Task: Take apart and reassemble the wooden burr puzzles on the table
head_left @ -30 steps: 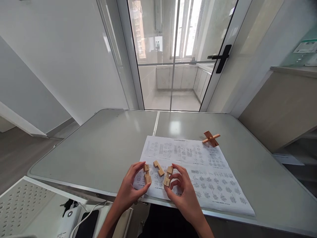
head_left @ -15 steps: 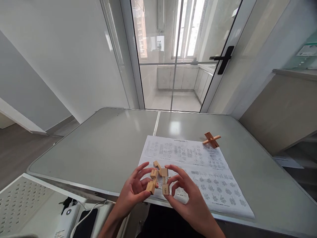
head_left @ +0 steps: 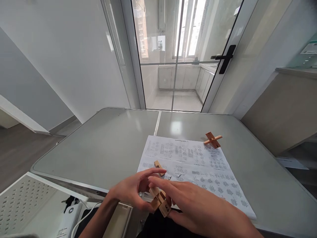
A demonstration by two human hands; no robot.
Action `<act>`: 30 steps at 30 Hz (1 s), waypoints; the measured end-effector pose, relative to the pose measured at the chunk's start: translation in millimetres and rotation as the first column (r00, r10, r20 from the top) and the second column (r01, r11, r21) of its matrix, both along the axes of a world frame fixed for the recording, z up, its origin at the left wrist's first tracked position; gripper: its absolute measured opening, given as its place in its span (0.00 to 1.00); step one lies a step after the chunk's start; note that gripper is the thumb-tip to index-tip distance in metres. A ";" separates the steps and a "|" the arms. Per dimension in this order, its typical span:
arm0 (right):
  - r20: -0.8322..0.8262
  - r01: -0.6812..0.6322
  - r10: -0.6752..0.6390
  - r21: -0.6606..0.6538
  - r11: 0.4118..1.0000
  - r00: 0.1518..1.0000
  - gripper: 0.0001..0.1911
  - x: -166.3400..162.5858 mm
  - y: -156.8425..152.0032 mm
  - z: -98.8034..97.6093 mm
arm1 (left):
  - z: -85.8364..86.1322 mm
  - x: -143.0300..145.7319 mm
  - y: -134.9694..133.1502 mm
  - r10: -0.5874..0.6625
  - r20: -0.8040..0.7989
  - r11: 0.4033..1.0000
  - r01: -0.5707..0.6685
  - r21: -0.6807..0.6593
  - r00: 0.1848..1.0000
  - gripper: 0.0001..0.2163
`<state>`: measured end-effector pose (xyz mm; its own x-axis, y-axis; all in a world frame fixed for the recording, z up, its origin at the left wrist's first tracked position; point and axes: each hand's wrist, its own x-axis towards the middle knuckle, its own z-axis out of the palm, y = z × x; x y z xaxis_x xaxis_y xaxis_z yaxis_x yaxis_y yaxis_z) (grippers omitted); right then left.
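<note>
Two notched wooden puzzle pieces [head_left: 155, 202] are pressed side by side between my hands, near the table's front edge. My left hand [head_left: 135, 190] is closed on the left piece, thumb underneath and fingers arched over the top. From the right, my right hand [head_left: 184, 201] grips the other piece, whose end face carries a dark "3". My fingers hide much of both pieces. Just beyond them, a loose notched wooden piece [head_left: 158, 165] lies on the printed instruction sheet [head_left: 178, 153], partly covered by my left fingers.
A crossed wooden puzzle assembly [head_left: 213, 140] stands at the sheet's far right corner. The grey table [head_left: 111, 142] has a seam across it. At lower left, a white perforated organizer [head_left: 29, 198] holds a white power bank [head_left: 69, 218] and a cable. A glass door stands behind the table.
Both hands have come nearer to me and closed together. The two held pieces, apart before, now meet and are tilted. My right hand has turned over them; the loose piece stays on the sheet.
</note>
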<state>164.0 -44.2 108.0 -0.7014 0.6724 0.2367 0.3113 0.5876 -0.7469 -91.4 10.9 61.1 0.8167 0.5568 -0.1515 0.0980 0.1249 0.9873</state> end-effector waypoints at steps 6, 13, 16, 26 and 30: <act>0.330 -0.090 0.080 0.014 0.996 0.940 0.31 -10.0 -1.2 22.6 | -9.2 4.6 13.0 -0.073 0.056 0.995 0.069 0.069 0.996 0.49; 0.458 -0.172 0.067 0.193 0.966 0.886 0.34 -22.8 -7.2 21.3 | -16.6 8.5 16.4 -0.111 0.018 0.994 0.112 -0.019 0.994 0.47; 0.363 -0.144 0.076 0.165 0.976 0.929 0.33 -20.6 -5.3 22.6 | -13.3 10.2 16.8 -0.108 0.018 0.994 0.108 0.008 0.994 0.43; 0.060 -0.044 0.048 -0.058 0.997 0.997 0.31 -8.6 1.1 21.6 | -2.9 10.0 12.4 -0.148 0.310 0.985 0.167 -0.036 0.939 0.50; 0.112 -0.041 0.049 -0.077 0.996 0.992 0.24 -12.6 -1.6 23.0 | -8.2 6.3 10.3 -0.169 0.273 0.979 0.193 -0.064 0.947 0.52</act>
